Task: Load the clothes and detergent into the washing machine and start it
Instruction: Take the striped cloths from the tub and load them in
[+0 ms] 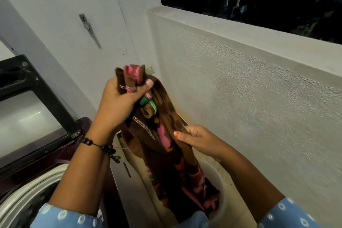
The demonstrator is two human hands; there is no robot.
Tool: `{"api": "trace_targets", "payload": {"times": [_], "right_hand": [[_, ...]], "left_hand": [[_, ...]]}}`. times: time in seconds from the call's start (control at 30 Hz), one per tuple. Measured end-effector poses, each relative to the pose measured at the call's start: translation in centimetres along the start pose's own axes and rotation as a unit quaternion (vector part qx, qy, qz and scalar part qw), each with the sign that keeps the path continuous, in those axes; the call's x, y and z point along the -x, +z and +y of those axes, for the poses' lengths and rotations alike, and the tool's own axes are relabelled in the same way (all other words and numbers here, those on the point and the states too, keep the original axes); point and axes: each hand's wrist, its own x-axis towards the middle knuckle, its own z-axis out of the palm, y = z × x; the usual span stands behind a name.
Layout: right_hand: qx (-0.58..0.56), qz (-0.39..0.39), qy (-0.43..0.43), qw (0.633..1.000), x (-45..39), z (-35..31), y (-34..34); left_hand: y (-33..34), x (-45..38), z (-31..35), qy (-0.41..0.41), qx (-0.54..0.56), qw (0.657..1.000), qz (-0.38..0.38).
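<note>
Your left hand [122, 98] clutches the bunched top of a brown, pink-patterned garment [162, 126] at mid-frame. Your right hand [198, 140] pinches its edge lower right, while the rest trails into the white bucket [220, 187] beside the washing machine [27, 181], lower left.

White bucket [221, 187] holds brown-pink clothes [196, 189]; stands beside washing machine [27, 196], seemingly on floor.
</note>
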Motion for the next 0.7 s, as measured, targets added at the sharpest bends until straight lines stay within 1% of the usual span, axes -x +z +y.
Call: {"api": "trace_targets", "payload": {"times": [0.1, 0.2, 0.23, 0.3, 0.4, 0.5, 0.6, 0.7], "right_hand": [[0.07, -0.01, 0.053, 0.996, 0.0, 3.5, -0.4], [0.184, -0.026, 0.093, 0.978, 0.2, 6.6, -0.8], [0.193, -0.027, 0.101, 0.976, 0.3, 7.3, -0.9], [0.159, 0.001, 0.114, 0.981, 0.5, 8.1, -1.3], [0.083, 0.077, 0.076, 0.991, 0.6, 6.7, -2.2], [0.012, 0.107, 0.002, 0.994, 0.2, 2.2, -2.3], [-0.015, 0.104, -0.077, 0.991, -0.1, -3.4, -1.8], [-0.001, 0.064, -0.147, 0.987, 0.6, -8.4, -1.1]], "left_hand": [[-0.7, -0.3, 1.0, 0.012, 0.062, 0.996, 0.058], [-1.4, -0.7, 1.6, 0.028, 0.117, 0.988, 0.099], [-1.6, -0.8, 1.6, 0.033, 0.127, 0.986, 0.107], [-1.9, -0.9, 1.5, 0.037, 0.123, 0.987, 0.097], [-1.8, -0.8, 0.6, 0.001, 0.105, 0.993, 0.044], [-1.6, -0.7, -0.6, -0.029, 0.057, 0.998, -0.02], [-0.9, -0.4, -1.3, -0.037, 0.002, 0.989, -0.144], [0.0, -0.4, -1.5, -0.059, -0.055, 0.958, -0.276]]}}
